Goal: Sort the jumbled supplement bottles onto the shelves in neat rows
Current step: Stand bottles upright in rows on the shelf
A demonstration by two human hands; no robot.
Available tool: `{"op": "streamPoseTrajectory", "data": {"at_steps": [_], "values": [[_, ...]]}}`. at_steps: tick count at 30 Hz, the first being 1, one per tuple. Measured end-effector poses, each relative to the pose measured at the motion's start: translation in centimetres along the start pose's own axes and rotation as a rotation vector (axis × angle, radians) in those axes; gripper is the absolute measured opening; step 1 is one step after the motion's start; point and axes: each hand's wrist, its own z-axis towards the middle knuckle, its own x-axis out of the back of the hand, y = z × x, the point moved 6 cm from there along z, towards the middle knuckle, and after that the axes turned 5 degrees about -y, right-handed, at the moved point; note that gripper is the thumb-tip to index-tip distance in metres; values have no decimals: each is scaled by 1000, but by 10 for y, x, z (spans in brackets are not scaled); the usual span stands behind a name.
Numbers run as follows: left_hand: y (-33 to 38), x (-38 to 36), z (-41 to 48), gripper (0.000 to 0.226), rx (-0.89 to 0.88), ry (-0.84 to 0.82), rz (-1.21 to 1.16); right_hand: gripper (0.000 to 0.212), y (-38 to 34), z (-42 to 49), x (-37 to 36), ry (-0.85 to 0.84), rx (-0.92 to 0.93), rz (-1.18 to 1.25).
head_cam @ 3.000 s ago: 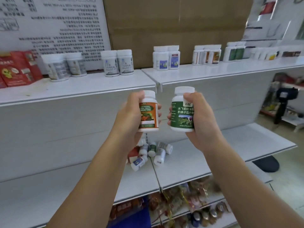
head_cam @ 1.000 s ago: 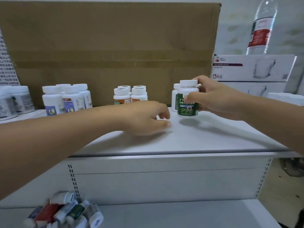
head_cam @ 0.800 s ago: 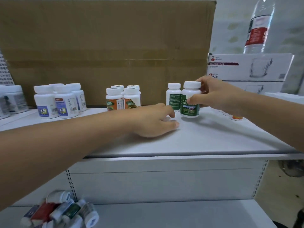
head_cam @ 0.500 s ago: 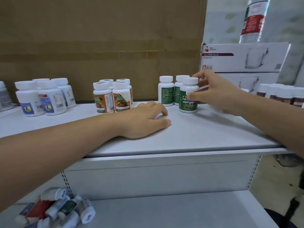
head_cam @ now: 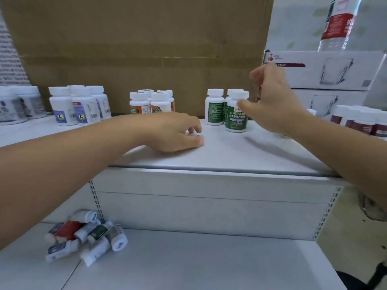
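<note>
Head camera catches the release: the right hand (head_cam: 274,101) lets go of the green-label bottle (head_cam: 235,120) it was pinching half a second ago and lifts up and away, fingers (head_cam: 257,76) apart and loosely bent, holding nothing. That bottle now stands upright on the top shelf (head_cam: 240,155), just in front of its two green-labelled mates (head_cam: 214,107); whether they touch, I cannot tell. Meanwhile the left hand (head_cam: 173,132) stays resting on the shelf near the orange-label bottles (head_cam: 150,103), fingers loosely curled, nothing visible in them. So one more bottle joins its own kind. Down on the lower shelf (head_cam: 188,258) the jumbled pile (head_cam: 85,235) lies on its sides, so plenty of sorting looks left.
</note>
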Motion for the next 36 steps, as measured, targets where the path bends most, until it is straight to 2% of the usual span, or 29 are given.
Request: {"op": "streamPoseTrajectory", "data": {"at_steps": [4, 6, 10, 13, 18, 21, 25, 31, 36], "values": [[-18, 5, -39, 41, 118, 44, -22, 33, -36, -20, -9, -281, 61, -78], [-30, 6, -64, 40, 155, 53, -19, 38, -56, -37, -23, -384, 79, -105], [-65, 6, -126, 42, 249, 78, -25, 48, -105, -67, -54, -478, 133, -213], [-105, 2, -181, 43, 318, 142, -25, 50, -145, -87, -73, -484, 151, -227], [-173, -18, -279, 47, 379, 257, 41, 54, -219, -129, -109, -360, 217, -249], [-207, -40, -340, 46, 404, 332, 3, 54, -258, -158, -138, -284, 171, -201], [-260, -82, -419, 44, 550, 401, -84, 50, -295, -200, -187, -226, 58, -104], [-331, -172, -485, 41, 679, 387, -242, 49, -325, -249, -287, -355, -111, -36], [-377, -240, -486, 39, 745, 346, -386, 47, -329, -275, -368, -451, -247, 48]]}}
